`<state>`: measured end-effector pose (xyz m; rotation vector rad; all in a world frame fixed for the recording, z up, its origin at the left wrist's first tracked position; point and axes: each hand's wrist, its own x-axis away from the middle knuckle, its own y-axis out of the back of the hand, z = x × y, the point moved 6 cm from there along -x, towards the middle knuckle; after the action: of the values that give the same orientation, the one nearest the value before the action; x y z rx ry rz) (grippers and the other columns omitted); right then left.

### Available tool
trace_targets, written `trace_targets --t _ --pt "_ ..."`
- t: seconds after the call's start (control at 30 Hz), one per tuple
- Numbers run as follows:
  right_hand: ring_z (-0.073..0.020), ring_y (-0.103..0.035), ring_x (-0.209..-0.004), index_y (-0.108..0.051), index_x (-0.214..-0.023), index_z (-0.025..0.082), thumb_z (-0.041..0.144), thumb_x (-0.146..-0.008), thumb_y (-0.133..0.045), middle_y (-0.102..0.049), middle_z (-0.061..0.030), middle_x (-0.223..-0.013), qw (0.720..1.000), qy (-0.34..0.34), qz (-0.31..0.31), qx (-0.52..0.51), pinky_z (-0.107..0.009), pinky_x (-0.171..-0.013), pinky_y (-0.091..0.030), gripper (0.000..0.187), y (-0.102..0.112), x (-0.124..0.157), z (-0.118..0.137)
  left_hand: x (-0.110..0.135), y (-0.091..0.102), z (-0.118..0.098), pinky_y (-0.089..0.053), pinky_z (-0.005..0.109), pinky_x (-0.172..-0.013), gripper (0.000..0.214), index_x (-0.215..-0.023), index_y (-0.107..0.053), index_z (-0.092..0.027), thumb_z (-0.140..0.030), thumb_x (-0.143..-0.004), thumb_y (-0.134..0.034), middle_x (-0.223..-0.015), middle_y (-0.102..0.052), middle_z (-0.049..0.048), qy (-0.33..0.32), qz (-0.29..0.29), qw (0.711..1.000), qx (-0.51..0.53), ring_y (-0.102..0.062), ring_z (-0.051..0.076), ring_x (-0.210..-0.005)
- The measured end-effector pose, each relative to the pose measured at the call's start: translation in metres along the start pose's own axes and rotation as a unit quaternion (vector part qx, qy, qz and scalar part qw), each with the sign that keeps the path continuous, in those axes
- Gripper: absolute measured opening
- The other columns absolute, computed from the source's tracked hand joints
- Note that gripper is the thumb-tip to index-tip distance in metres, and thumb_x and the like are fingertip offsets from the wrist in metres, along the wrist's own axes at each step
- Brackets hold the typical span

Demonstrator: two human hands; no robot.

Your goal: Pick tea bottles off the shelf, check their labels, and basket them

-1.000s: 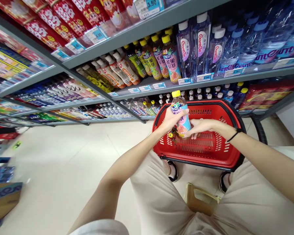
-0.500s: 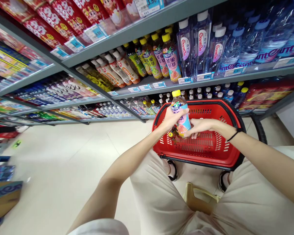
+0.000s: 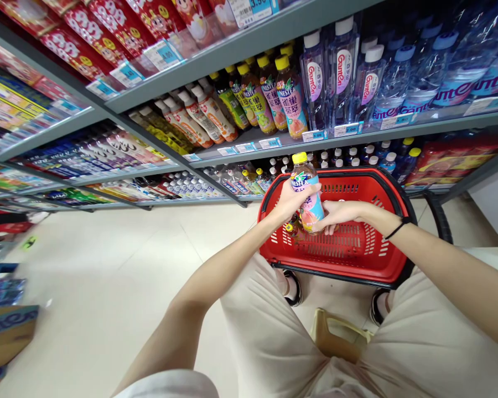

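Note:
I hold a Nestea bottle (image 3: pixel 306 190) with a yellow cap and a pink and blue label upright over a red shopping basket (image 3: pixel 377 265). My left hand (image 3: pixel 289 202) wraps around the bottle's left side. My right hand (image 3: pixel 337 214) grips its lower part from the right, and a black band sits on that wrist. The basket stands on the floor in front of my knees, with a dark item lying on its bottom under the bottle.
Grey shelves (image 3: pixel 249 47) rise ahead with more Nestea bottles (image 3: pixel 289 99), clear water bottles (image 3: pixel 340 72) and red packs (image 3: pixel 120 25). Cardboard boxes (image 3: pixel 4 331) stand on the floor at the left. A yellow stool (image 3: pixel 336 334) shows between my legs.

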<state>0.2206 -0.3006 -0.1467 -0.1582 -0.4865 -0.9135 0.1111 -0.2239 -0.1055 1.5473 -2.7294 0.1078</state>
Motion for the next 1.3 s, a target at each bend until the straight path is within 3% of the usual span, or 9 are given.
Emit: trace_targets --t 0.6,1.03,1.13,1.3 --pt "-0.0231 -0.078 -0.088 -0.066 -0.120 0.018 0.055 -0.071 -0.096 -0.077 -0.0087 -0.103 1.000 0.008 -0.009 0.002 -0.030 -0.072 -0.066 0.068 0.002 -0.001 -0.006 0.002 -0.003 -0.001 -0.061 0.032 -0.073 0.049 -0.087 -0.069 -0.015 -0.049 -0.065 -0.096 -0.084 -0.074 0.0063 -0.010 0.006 1.000 0.004 -0.069 0.018 -0.072" --pt "-0.0246 -0.078 -0.094 -0.067 -0.119 0.015 0.052 -0.070 -0.097 -0.076 -0.0135 -0.113 1.000 0.001 -0.015 0.009 -0.031 -0.074 -0.068 0.069 0.000 0.004 0.002 0.004 -0.006 -0.004 -0.060 0.032 -0.074 0.049 -0.086 -0.067 -0.016 -0.049 -0.065 -0.096 -0.083 -0.074 0.0058 -0.007 0.008 1.000 0.007 -0.068 0.017 -0.071" --pt "-0.0235 -0.078 -0.094 -0.065 -0.122 0.014 0.046 -0.075 -0.094 -0.076 -0.0150 -0.119 0.999 -0.013 -0.022 0.020 -0.032 -0.076 -0.068 0.064 0.000 0.005 0.003 0.003 -0.004 -0.003 -0.059 0.031 -0.071 0.049 -0.086 -0.068 -0.015 -0.049 -0.064 -0.097 -0.082 -0.074 0.0057 -0.004 0.005 1.000 0.010 -0.067 0.016 -0.070" --pt "-0.0192 -0.077 -0.083 -0.068 -0.115 0.013 0.037 -0.081 -0.089 -0.080 -0.0129 -0.109 0.999 -0.021 -0.018 0.029 -0.030 -0.075 -0.066 0.047 -0.003 0.008 0.010 0.001 -0.001 0.000 -0.060 0.032 -0.072 0.049 -0.090 -0.069 -0.015 -0.049 -0.065 -0.095 -0.087 -0.075 0.0066 -0.011 -0.006 1.000 0.011 -0.070 0.018 -0.073"
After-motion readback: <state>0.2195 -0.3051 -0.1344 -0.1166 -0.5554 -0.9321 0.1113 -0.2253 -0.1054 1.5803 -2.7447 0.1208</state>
